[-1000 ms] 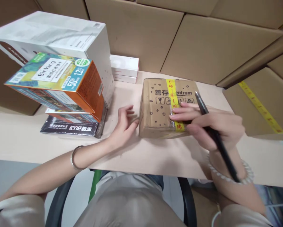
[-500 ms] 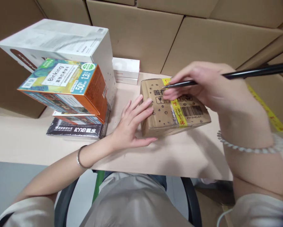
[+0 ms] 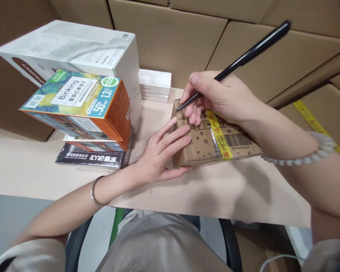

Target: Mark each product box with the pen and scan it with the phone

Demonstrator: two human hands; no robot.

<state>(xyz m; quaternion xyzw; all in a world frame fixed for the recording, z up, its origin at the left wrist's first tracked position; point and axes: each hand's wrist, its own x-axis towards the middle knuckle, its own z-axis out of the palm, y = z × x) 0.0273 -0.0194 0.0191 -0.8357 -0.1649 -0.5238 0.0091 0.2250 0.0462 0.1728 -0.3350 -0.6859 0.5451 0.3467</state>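
Note:
A small brown cardboard box (image 3: 202,145), printed with little circles and a barcode and crossed by yellow tape (image 3: 219,138), lies on the table. My left hand (image 3: 161,153) rests against its left end, fingers spread over the top edge and thumb along the near side. Above the box, my right hand (image 3: 215,92) pinches a slim black pen (image 3: 243,56). The pen slants up to the right, and its pointed tip is at the box's far left corner; whether it touches the cardboard I cannot tell. Part of the printed top is hidden under my right hand.
To the left, an orange and blue Binking box (image 3: 79,98) sits stacked on a dark shrink-wrapped box (image 3: 90,155). Behind it stands a large white carton (image 3: 124,64), with small white boxes (image 3: 155,83) beside it. Large brown cartons (image 3: 170,37) line the table's back edge.
My right hand has moved left across the box, and the pen has swung steeper, its tip now at the left end. My left hand stays on the box.

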